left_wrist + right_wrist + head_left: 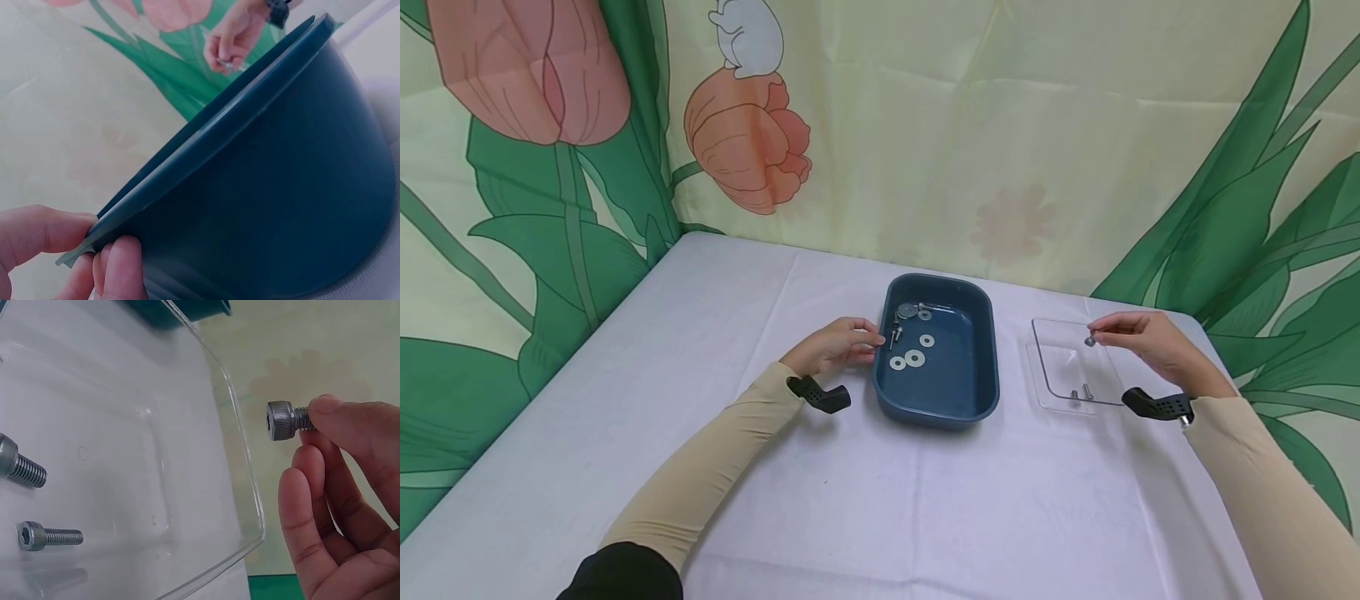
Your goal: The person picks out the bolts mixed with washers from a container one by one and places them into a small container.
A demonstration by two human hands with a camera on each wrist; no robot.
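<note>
My left hand (841, 346) pinches the left rim of a dark blue tray (958, 375), thumb on top and fingers beneath the edge, as the left wrist view shows. Inside that tray, toward its left side, lie several flat washers (914, 358) and a few screws (896, 336). Over the far right part of a clear plastic box (1041, 358), my right hand (1157, 343) pinches a socket head bolt (281, 420) by its threaded end, between thumb and forefinger. Two more socket head bolts lie in the box, a slimmer one (50, 537) and a thicker one (24, 464).
A white cloth (820, 500) covers the table. The box stands to the right of the tray, with a gap between them. Behind the table hangs a curtain (925, 150) printed with flowers and leaves.
</note>
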